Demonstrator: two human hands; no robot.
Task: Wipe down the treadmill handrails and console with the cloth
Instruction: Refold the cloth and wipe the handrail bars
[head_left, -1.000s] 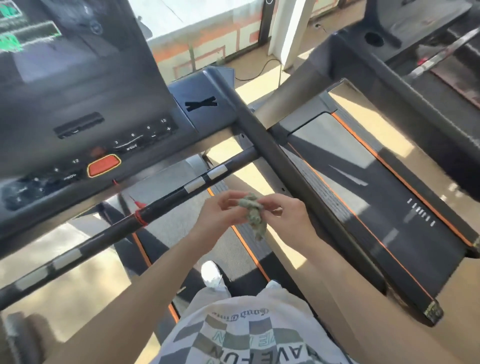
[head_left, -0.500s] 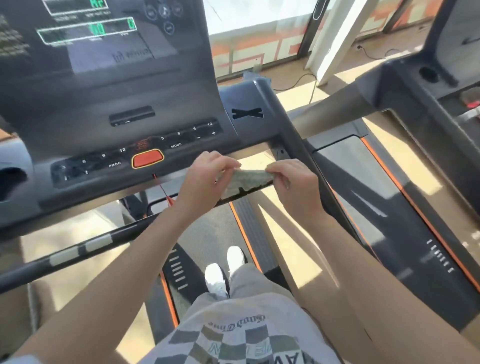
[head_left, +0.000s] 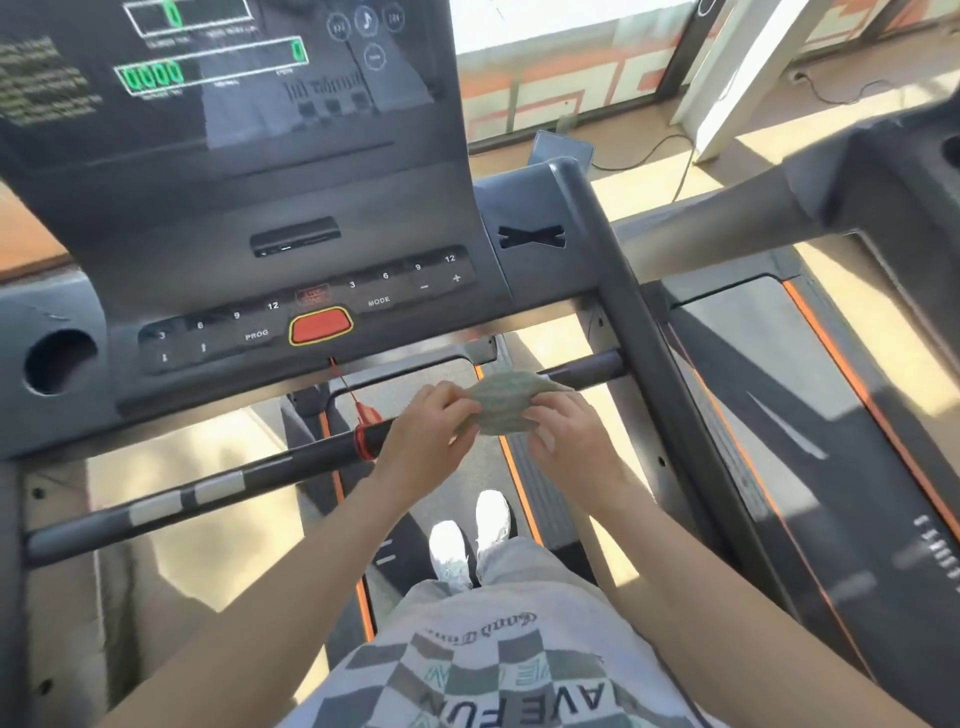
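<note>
Pinching the cloth (head_left: 506, 408) by its edges, left hand (head_left: 431, 434) and right hand (head_left: 571, 441) have each grip clamped on it, at the right stretch of the front handrail (head_left: 291, 462), near the console (head_left: 311, 280). Recommend wrapping it round before sliding leftward.

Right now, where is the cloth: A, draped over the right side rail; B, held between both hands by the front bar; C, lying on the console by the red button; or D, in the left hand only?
B: the left hand and the right hand each pinch an edge of the cloth, spread between them at the front bar, below the red button.
</note>
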